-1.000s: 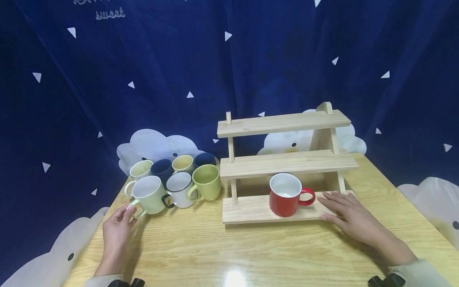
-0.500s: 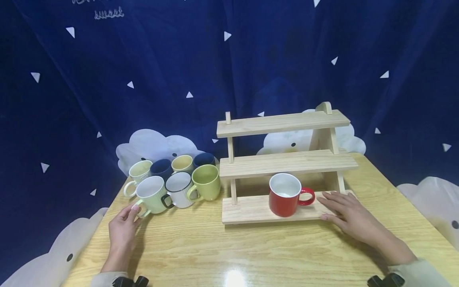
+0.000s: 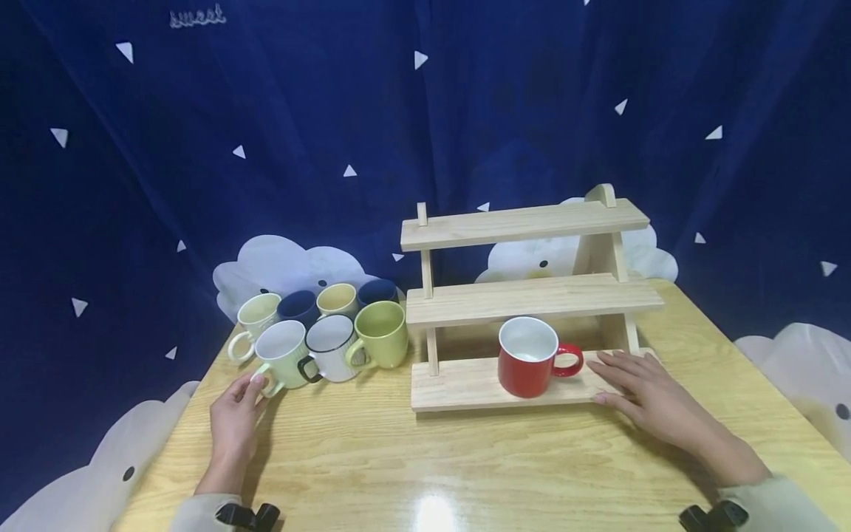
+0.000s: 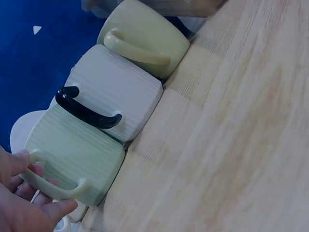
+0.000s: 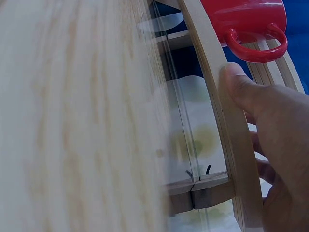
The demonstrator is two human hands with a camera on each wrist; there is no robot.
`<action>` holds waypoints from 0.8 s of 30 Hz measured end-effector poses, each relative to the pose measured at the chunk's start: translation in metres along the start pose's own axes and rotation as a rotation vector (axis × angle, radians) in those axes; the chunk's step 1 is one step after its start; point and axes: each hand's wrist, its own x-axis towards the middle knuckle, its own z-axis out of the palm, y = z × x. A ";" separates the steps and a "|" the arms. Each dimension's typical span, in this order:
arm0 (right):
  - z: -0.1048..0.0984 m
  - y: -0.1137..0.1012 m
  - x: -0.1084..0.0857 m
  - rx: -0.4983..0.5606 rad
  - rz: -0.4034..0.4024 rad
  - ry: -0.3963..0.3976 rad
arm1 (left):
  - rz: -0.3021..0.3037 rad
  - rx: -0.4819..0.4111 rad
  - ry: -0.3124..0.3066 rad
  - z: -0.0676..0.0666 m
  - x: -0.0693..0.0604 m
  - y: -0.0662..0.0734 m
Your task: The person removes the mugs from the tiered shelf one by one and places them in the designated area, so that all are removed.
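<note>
My left hand (image 3: 234, 416) pinches the handle of a pale green ribbed mug (image 4: 72, 150), which stands upright at the front left of a cluster of mugs. Touching its right side is a white ribbed mug (image 3: 330, 350) with a black rim and handle, followed by a yellow-green mug (image 3: 382, 336). On the bottom board of a three-tier wooden shelf (image 3: 459, 384) sits a red mug (image 3: 524, 369), its handle pointing right. My right hand (image 3: 648, 395) rests on the right end of that board, fingers extended, thumb (image 5: 236, 75) at its front edge.
Behind the front mugs stand a cream mug (image 3: 258, 310), a navy mug (image 3: 298, 304), a yellow mug (image 3: 337, 297) and another navy mug (image 3: 377, 290). A wooden table (image 3: 372, 465) carries everything. A dark blue curtain (image 3: 319, 96) hangs right behind it.
My left hand has moved slightly right with the pale green mug, bringing it against the white ribbed mug. The right hand stays in place on the shelf.
</note>
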 end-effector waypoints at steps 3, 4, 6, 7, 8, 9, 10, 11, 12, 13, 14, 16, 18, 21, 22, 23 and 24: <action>0.000 0.000 0.001 0.002 -0.004 0.002 | 0.022 0.096 -0.013 -0.003 0.001 0.000; 0.000 0.000 0.002 0.002 -0.007 0.004 | 0.034 0.135 -0.017 -0.005 0.001 0.000; 0.000 0.000 0.002 0.002 -0.006 0.000 | 0.063 0.218 -0.020 -0.008 0.000 0.003; 0.000 0.000 0.002 0.000 -0.007 -0.001 | 0.082 0.267 -0.015 -0.010 -0.001 0.004; 0.000 0.000 0.002 -0.001 -0.009 -0.001 | 0.102 0.306 -0.006 -0.011 -0.002 0.006; -0.001 0.000 0.002 -0.002 -0.010 0.000 | 0.115 0.328 0.007 -0.012 -0.002 0.008; -0.001 0.000 0.003 -0.002 -0.009 -0.001 | 0.132 0.348 0.021 -0.013 -0.003 0.011; -0.001 0.001 0.003 -0.002 -0.008 -0.001 | 0.148 0.366 0.036 -0.013 -0.004 0.014; -0.001 0.001 0.003 -0.002 -0.006 -0.002 | 0.166 0.381 0.049 -0.013 -0.005 0.017; -0.001 0.001 0.003 -0.002 -0.005 -0.002 | 0.187 0.392 0.063 -0.013 -0.005 0.020; -0.002 0.000 0.003 -0.001 -0.004 -0.001 | 0.210 0.395 0.069 -0.012 -0.006 0.022; -0.002 0.000 0.002 -0.001 -0.003 -0.001 | 0.259 0.402 0.076 -0.010 -0.008 0.028; -0.002 0.000 0.002 0.001 -0.003 -0.002 | 0.314 0.410 0.079 -0.007 -0.010 0.032; -0.002 0.000 0.001 0.006 0.001 -0.006 | 0.388 0.417 0.081 0.000 -0.015 0.038; -0.002 0.000 0.001 0.008 0.002 -0.008 | 0.411 0.418 0.078 0.003 -0.017 0.040; -0.002 -0.001 0.001 0.010 0.006 -0.011 | 0.430 0.421 0.071 0.006 -0.019 0.042; -0.002 -0.001 0.001 0.011 0.008 -0.013 | 0.445 0.423 0.061 0.009 -0.021 0.044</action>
